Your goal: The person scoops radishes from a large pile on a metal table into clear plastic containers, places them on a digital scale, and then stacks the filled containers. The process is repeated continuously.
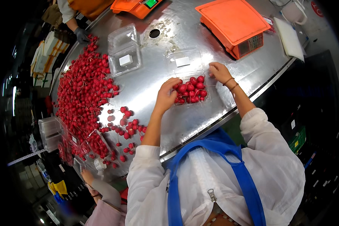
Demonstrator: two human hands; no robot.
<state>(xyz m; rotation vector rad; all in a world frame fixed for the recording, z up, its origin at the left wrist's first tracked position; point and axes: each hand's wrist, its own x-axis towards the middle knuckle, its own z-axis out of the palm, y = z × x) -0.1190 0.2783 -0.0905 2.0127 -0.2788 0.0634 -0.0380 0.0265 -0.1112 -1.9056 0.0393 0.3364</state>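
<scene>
A clear plastic clamshell box (206, 96) lies open before me on the metal table, its base filled with red radishes (190, 87). Its lid (196, 58) is folded back away from me, with a white rectangular piece (182, 62) on it. At the base's left side is my left hand (167, 94), fingers curved over the rim and touching the radishes there; its grip is partly hidden. My right hand (219, 73) hovers right of the lid, slightly blurred, with its fingers bent and nothing visible in them.
A large heap of radishes (82, 82) covers the table's left side, with loose ones (126, 135) nearer me. Another open clamshell (124, 53) stands beyond. Orange scales (234, 21) sit at the back right. A co-worker's gloved hand (81, 35) and another person's hand (87, 176) are at left.
</scene>
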